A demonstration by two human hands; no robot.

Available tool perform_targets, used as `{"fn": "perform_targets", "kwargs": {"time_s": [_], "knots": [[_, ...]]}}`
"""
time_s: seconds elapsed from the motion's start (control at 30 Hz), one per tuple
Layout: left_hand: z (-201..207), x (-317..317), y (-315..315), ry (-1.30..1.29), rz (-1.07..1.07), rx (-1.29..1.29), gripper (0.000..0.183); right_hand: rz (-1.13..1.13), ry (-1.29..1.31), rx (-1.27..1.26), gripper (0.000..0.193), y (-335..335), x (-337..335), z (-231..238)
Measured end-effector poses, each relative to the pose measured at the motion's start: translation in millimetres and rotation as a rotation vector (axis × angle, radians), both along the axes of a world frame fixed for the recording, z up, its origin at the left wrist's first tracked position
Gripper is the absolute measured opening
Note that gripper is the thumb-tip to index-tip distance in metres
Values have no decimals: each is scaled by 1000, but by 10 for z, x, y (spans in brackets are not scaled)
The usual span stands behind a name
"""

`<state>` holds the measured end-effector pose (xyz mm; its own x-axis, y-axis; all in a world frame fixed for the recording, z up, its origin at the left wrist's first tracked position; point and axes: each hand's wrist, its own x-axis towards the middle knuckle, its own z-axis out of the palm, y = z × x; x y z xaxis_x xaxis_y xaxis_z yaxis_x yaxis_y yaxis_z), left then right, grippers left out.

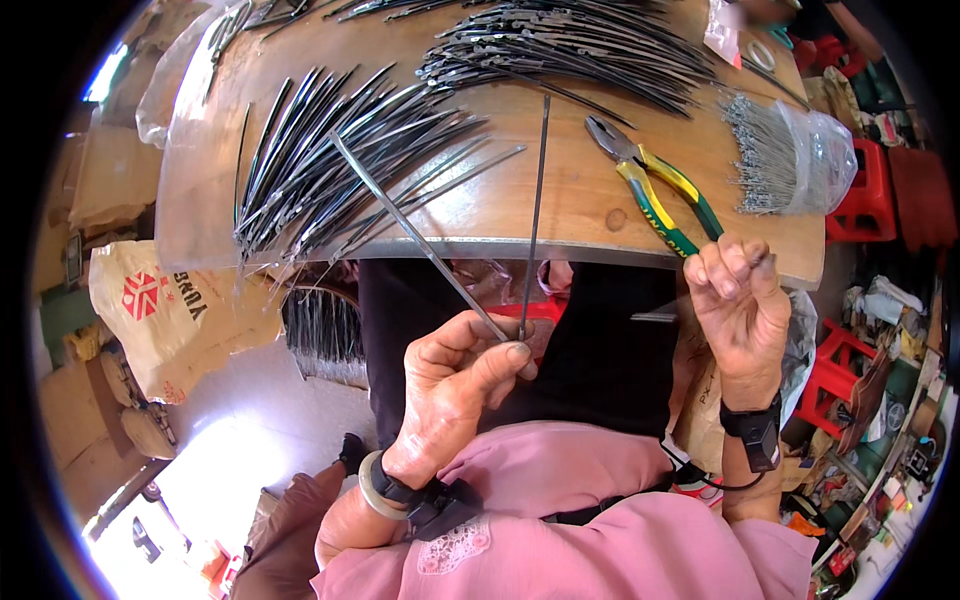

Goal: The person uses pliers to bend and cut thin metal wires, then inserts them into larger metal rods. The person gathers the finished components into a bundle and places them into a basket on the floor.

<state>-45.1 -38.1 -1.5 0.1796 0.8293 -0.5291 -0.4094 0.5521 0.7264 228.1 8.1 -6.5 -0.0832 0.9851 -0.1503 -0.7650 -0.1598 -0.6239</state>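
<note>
The metal strips (419, 236) in the left hand (448, 378) are grey; the pliers (637, 164) just beyond the right hand (742, 315), yellow and green; the bench (575, 205) beyond both, brown wood-grained; the top (640, 545) below them, pink with white lace (455, 548).

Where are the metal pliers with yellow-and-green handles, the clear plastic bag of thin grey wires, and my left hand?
Metal pliers with yellow-and-green handles (632, 157): head view, around the pivot.
Clear plastic bag of thin grey wires (828, 162): head view, its crumpled plastic.
Left hand (448, 380): head view, middle of the hand.
</note>
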Motion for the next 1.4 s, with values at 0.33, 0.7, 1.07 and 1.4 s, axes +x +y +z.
{"fn": "perform_targets", "kwargs": {"time_s": [0.33, 0.7, 1.07, 1.4], "knots": [[83, -16, 36, 74, 22, -49, 18, 71, -206, 96, 12, -30, -224, -16], [152, -48, 99, 281, -360, 61, 12, 302, -926, 222, 7, -49, -337, 174], [60, -121, 158, 65, -488, -156, 1, 264, -1510, 729, 17, 55, -370, 251], [49, -123, 95, 95, -521, -152, 5, 399, -1661, 985, 11, 200, -371, 212]]}}
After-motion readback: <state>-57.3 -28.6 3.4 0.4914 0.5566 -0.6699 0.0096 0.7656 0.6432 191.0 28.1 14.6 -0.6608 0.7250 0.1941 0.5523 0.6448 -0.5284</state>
